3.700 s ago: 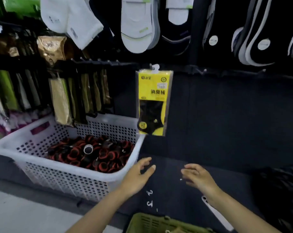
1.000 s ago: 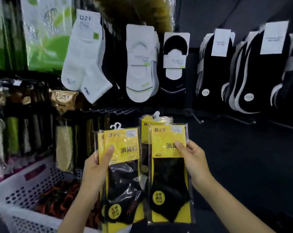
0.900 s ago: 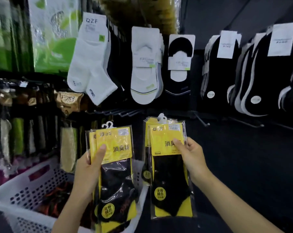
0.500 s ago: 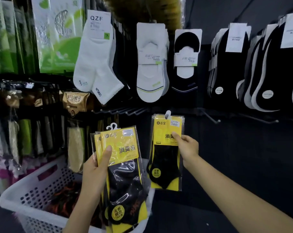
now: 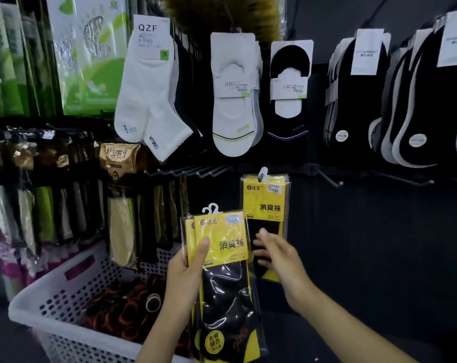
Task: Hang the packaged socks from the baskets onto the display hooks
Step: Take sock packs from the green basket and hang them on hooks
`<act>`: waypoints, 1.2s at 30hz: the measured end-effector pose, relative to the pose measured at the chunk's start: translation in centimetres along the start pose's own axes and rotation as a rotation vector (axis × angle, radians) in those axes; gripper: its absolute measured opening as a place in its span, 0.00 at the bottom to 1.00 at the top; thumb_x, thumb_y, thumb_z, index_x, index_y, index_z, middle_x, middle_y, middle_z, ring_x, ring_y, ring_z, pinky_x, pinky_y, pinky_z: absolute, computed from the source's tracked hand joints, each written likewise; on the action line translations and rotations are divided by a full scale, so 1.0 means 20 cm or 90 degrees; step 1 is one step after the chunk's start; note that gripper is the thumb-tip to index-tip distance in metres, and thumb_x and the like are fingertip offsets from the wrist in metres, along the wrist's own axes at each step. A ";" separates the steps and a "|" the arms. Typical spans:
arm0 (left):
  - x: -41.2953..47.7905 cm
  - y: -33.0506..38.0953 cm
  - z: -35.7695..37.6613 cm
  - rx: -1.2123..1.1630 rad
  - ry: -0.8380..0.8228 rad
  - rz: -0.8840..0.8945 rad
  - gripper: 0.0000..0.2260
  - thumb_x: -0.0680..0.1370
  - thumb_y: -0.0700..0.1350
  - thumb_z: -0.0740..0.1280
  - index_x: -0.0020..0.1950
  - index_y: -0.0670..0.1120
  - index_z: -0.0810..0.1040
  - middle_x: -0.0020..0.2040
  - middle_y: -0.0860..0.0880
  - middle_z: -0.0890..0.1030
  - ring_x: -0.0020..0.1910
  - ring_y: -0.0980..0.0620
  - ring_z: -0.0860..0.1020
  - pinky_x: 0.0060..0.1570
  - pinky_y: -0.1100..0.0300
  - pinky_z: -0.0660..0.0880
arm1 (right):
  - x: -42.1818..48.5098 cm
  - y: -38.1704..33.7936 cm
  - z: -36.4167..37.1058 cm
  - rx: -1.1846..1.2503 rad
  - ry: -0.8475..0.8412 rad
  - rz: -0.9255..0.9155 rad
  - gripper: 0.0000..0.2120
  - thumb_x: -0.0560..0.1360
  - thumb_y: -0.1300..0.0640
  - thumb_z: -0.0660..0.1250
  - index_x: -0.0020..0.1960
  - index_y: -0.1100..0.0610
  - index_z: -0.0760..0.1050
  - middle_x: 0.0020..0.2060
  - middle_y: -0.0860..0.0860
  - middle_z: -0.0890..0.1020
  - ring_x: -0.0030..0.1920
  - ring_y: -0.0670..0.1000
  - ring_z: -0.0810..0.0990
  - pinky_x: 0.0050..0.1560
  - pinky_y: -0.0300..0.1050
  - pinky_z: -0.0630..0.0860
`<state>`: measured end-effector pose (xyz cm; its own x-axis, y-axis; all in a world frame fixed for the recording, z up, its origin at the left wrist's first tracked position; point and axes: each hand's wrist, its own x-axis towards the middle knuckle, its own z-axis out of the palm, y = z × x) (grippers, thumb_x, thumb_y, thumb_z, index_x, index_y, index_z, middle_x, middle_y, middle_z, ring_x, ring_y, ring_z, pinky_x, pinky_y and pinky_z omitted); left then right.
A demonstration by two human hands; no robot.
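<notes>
My left hand (image 5: 186,268) grips a small stack of yellow-and-black sock packs (image 5: 223,279), thumb across the yellow front, white hanger tabs at the top. Behind them, more of the same sock packs (image 5: 266,197) hang from a display hook (image 5: 262,172) on the dark wall. My right hand (image 5: 277,254) is blurred, fingers spread, in front of the lower part of the hanging packs and holds nothing. It lies just right of the stack held by my left hand.
A white perforated basket (image 5: 51,289) at lower left holds black-and-red rolled items. Bare hooks (image 5: 334,180) stick out of the wall to the right. White and black socks (image 5: 235,100) hang above, and gold and green packs (image 5: 120,231) hang at left.
My right hand has let go of the sock pack, which now hangs on the hook, and has dropped back toward the stack in my left hand. The left hand has stayed put.
</notes>
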<state>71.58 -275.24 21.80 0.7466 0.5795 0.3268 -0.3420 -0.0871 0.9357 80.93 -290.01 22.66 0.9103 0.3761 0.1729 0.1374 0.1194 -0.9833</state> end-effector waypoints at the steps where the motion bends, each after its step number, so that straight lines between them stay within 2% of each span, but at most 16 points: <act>1: -0.01 0.00 0.02 -0.008 -0.011 -0.005 0.13 0.72 0.56 0.65 0.51 0.53 0.82 0.46 0.55 0.85 0.45 0.59 0.83 0.41 0.68 0.75 | -0.04 0.00 0.01 -0.002 -0.031 -0.003 0.13 0.74 0.45 0.64 0.52 0.52 0.78 0.46 0.49 0.84 0.46 0.44 0.82 0.46 0.37 0.78; 4: -0.03 0.00 0.07 -0.020 -0.027 -0.006 0.12 0.70 0.54 0.69 0.50 0.51 0.82 0.44 0.54 0.86 0.43 0.58 0.84 0.35 0.72 0.75 | -0.10 0.00 0.01 0.027 -0.035 -0.016 0.14 0.71 0.48 0.69 0.52 0.55 0.79 0.44 0.49 0.85 0.44 0.46 0.84 0.42 0.36 0.79; 8: -0.04 0.00 0.10 0.011 -0.023 0.015 0.13 0.66 0.56 0.71 0.45 0.52 0.82 0.40 0.56 0.85 0.39 0.60 0.83 0.33 0.73 0.75 | -0.13 0.00 -0.03 0.047 -0.020 -0.026 0.08 0.74 0.54 0.68 0.51 0.57 0.78 0.44 0.49 0.86 0.45 0.47 0.85 0.40 0.35 0.79; 13: -0.05 0.03 0.10 -0.003 -0.042 0.037 0.11 0.73 0.56 0.61 0.47 0.55 0.81 0.42 0.62 0.84 0.43 0.66 0.81 0.37 0.78 0.72 | -0.14 -0.04 -0.09 0.054 0.010 -0.052 0.07 0.76 0.56 0.66 0.53 0.57 0.76 0.45 0.48 0.86 0.45 0.43 0.84 0.39 0.29 0.76; 15: -0.05 0.04 0.08 -0.019 -0.048 0.038 0.12 0.74 0.56 0.60 0.48 0.55 0.81 0.44 0.63 0.84 0.45 0.67 0.81 0.38 0.79 0.72 | -0.14 -0.06 -0.11 0.063 0.004 -0.070 0.07 0.76 0.57 0.65 0.53 0.57 0.75 0.44 0.48 0.86 0.45 0.43 0.84 0.39 0.29 0.76; 21: -0.06 0.06 0.09 -0.047 -0.032 0.022 0.10 0.67 0.53 0.71 0.45 0.51 0.83 0.41 0.57 0.86 0.40 0.60 0.83 0.32 0.73 0.75 | -0.19 -0.10 -0.12 0.035 -0.082 -0.082 0.16 0.69 0.54 0.70 0.53 0.60 0.75 0.46 0.50 0.86 0.47 0.48 0.85 0.41 0.34 0.79; 25: -0.06 0.07 0.08 -0.027 -0.015 0.060 0.08 0.62 0.51 0.75 0.38 0.51 0.83 0.38 0.55 0.86 0.37 0.58 0.84 0.31 0.71 0.76 | -0.19 -0.22 -0.18 0.000 -0.076 -0.149 0.17 0.66 0.51 0.71 0.53 0.57 0.77 0.46 0.50 0.86 0.48 0.45 0.84 0.42 0.32 0.77; 28: -0.07 0.06 0.09 -0.017 -0.037 0.074 0.07 0.61 0.50 0.75 0.37 0.52 0.84 0.38 0.54 0.86 0.37 0.57 0.84 0.31 0.70 0.76 | -0.16 -0.31 -0.21 -0.061 -0.098 -0.165 0.13 0.68 0.52 0.71 0.51 0.55 0.80 0.44 0.50 0.86 0.46 0.44 0.84 0.42 0.30 0.76; 31: -0.07 0.06 0.10 -0.012 -0.064 0.073 0.06 0.61 0.49 0.76 0.37 0.53 0.85 0.39 0.53 0.86 0.38 0.56 0.84 0.32 0.69 0.77 | -0.16 -0.35 -0.23 -0.124 -0.121 -0.172 0.09 0.69 0.54 0.71 0.48 0.55 0.81 0.41 0.51 0.86 0.43 0.45 0.84 0.42 0.33 0.78; 36: -0.09 0.05 0.12 -0.008 -0.078 0.063 0.06 0.62 0.48 0.76 0.38 0.51 0.84 0.39 0.53 0.86 0.38 0.56 0.84 0.32 0.70 0.77 | -0.16 -0.35 -0.24 -0.169 -0.092 -0.199 0.03 0.70 0.58 0.72 0.44 0.55 0.83 0.39 0.51 0.86 0.42 0.46 0.84 0.42 0.34 0.79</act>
<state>71.28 -278.32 22.51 0.7727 0.4657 0.4314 -0.4236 -0.1279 0.8968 78.91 -296.44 28.68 0.7476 0.4859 0.4528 0.5112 0.0143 -0.8593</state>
